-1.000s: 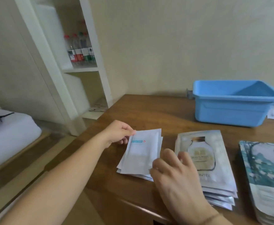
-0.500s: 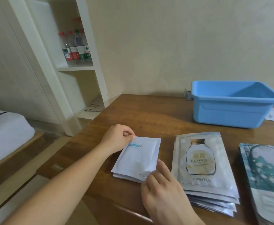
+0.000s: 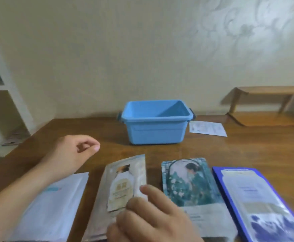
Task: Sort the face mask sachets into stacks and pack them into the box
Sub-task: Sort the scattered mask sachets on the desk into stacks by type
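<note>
Half a second ago both hands were squaring the white stack near the table's left edge; now the left hand has lifted off it and hangs above the wood, thumb and forefinger nearly touching, holding nothing; the right hand has crossed to the silver stack next along the front edge, fingers loosely curled over its near end, though blur hides whether it grips a sachet or only rests there. The view has also swung right, bringing in the green stack and the blue stack, side by side toward the front right corner. The box stands open at the back edge, well apart from the stacks, nothing visible inside; a paper lies just beside it. Judged from this, the white stack is tidied, sorting looks nearly done, and packing has not begun.
</note>
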`<state>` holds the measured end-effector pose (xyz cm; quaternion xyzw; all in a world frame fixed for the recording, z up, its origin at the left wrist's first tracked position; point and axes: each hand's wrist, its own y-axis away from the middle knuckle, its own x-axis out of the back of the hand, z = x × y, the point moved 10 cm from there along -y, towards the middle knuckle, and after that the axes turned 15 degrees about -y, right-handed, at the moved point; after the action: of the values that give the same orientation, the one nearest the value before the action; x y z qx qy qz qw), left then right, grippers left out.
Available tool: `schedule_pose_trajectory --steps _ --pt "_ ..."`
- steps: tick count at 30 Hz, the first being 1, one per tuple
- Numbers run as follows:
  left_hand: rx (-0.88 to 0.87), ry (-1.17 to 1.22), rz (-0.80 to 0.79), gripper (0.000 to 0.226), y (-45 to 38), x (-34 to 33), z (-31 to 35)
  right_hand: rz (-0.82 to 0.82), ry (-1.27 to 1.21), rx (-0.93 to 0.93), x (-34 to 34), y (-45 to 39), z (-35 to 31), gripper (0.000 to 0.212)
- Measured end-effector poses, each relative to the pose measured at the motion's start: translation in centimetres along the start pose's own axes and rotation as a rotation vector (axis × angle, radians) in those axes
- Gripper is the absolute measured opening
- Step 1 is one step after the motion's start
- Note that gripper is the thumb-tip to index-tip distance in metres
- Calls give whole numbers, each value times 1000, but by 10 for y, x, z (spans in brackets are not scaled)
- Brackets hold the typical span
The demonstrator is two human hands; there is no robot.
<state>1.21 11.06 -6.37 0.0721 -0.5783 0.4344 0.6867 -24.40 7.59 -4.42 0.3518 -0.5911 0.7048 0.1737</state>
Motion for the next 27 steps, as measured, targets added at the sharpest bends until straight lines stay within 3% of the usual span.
schedule_pose_trajectory --steps 2,4,7,9,12,16,21,27 --pt "-112 23 -81 7 -14 -17 62 140 -23 -19 48 16 42 23" --pt "-217 25 -184 3 -25 -41 121 129 -3 -127 75 34 98 23" --pt "-383 30 -324 3 -43 -84 203 8 8 -406 86 74 194 11" --pt "-464 3 -424 15 -57 -119 248 -81 -26 -604 80 104 260 8" --pt "-503 -111 -572 38 -80 -175 297 -274 28 -766 47 140 347 29" --pt "-436 -246 -639 54 -111 -232 325 -429 -72 -827 -11 150 425 45" --pt "-384 -336 -738 64 -123 -268 322 -644 -107 -863 -49 169 465 51" --pt "-426 -377 -784 65 -110 -276 333 -579 68 -743 3 199 422 33"
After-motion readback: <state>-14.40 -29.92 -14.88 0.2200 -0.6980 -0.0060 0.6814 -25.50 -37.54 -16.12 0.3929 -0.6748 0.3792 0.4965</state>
